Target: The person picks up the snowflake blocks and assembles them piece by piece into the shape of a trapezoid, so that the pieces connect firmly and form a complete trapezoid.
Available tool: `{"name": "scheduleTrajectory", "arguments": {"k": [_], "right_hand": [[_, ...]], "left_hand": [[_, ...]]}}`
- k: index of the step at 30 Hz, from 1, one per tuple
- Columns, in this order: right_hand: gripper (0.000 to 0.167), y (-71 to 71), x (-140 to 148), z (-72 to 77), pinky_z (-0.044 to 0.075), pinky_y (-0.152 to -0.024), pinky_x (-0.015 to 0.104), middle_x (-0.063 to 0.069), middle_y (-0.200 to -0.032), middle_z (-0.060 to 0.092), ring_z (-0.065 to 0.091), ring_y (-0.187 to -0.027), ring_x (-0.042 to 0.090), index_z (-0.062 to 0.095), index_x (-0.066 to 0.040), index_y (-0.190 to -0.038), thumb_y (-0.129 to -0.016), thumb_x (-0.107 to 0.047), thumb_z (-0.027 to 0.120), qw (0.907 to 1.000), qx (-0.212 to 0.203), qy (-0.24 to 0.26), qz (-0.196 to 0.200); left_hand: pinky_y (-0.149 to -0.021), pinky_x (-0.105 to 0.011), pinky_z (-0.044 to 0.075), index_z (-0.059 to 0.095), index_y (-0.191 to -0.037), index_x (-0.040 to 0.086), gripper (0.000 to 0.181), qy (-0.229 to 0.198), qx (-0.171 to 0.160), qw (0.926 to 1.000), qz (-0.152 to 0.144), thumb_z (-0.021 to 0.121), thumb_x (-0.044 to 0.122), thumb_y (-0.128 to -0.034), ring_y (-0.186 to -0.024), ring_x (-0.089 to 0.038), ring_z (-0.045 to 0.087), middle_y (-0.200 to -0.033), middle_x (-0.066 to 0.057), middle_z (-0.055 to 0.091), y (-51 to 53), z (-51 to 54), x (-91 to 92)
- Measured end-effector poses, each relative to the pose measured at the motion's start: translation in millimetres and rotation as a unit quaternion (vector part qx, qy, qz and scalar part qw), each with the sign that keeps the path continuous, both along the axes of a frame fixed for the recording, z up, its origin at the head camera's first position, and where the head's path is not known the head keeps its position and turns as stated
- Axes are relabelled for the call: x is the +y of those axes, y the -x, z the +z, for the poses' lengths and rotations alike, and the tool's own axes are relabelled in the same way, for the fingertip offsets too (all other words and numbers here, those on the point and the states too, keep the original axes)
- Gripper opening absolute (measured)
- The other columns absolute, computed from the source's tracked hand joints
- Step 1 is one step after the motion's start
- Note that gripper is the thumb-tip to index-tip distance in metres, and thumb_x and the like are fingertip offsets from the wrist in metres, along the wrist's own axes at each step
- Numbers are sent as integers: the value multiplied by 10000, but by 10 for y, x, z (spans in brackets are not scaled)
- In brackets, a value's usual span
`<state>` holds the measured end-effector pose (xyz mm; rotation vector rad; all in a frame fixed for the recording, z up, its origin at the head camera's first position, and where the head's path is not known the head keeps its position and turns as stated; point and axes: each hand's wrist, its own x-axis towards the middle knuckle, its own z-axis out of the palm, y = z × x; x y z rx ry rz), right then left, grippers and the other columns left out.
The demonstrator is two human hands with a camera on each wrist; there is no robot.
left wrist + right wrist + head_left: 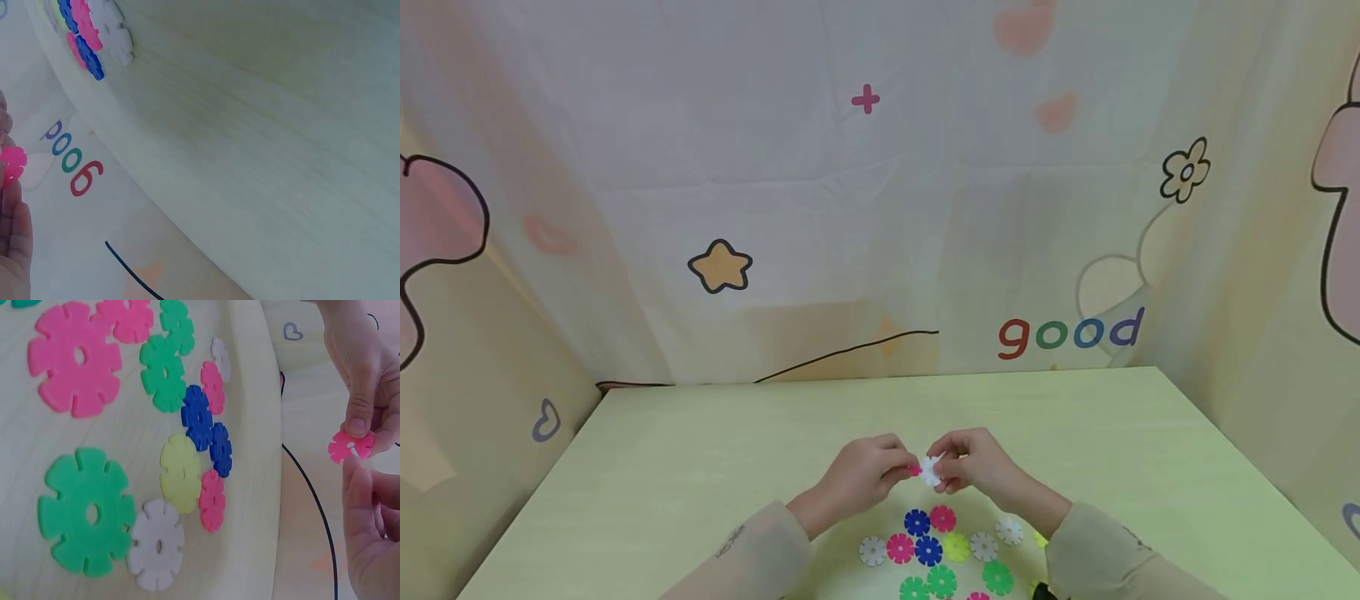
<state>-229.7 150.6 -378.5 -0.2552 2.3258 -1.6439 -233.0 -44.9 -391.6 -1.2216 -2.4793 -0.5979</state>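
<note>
My left hand (867, 473) pinches a pink notched disc (340, 449) between thumb and fingers. Opposite it, my right hand (979, 462) grips a white notched disc (929, 472). The two discs meet edge to edge above the table; whether their slots interlock cannot be told. Both hands are raised over the far side of a group of loose discs. In the left wrist view, the pink disc shows at the left edge, partly covered by fingers. Fingers hide much of the white disc.
Several discs lie flat on the pale table (700, 467) below the hands: blue (928, 551), pink (900, 548), green (997, 577), yellow (957, 547) and white (984, 547). A small black object (1042, 591) sits beside the right sleeve. Printed curtains (820, 233) surround the table.
</note>
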Motion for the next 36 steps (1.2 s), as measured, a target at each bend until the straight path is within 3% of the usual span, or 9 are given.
{"name": "scheduleTrajectory", "arguments": {"k": [10,19,27,36], "right_hand": [[200,-50,0,-18,527,-603,267,36,-685,575,618,-575,123,560,90,-990,-828,-26,566,9984,-269,460,162],[230,-83,-8,21,520,-608,238,15,-692,580,625,-580,108,530,121,-1019,-839,-22,550,9940,-438,963,272],[224,-135,-46,77,516,-611,227,18,-716,595,610,-569,104,526,118,-1028,-849,-16,536,9930,-441,1094,14],[226,-180,-88,104,515,-619,226,26,-722,593,616,-578,109,531,113,-1027,-841,-15,553,9921,-409,1136,-337]], "left_hand": [[-659,-81,453,704,-870,159,92,-124,520,9984,-157,650,160,-796,-681,-38,612,-786,51,654,-70,20,-21],[-639,-69,450,707,-846,155,87,-374,865,9955,-68,672,126,-772,-671,-37,621,-780,46,662,-135,86,-37],[-631,-78,455,707,-848,151,130,-543,1054,9928,153,701,88,-735,-674,-41,624,-783,41,656,-184,114,-23],[-606,-88,461,705,-812,148,119,-625,1516,9861,274,717,81,-715,-635,-35,613,-759,45,649,-210,102,8]]}}
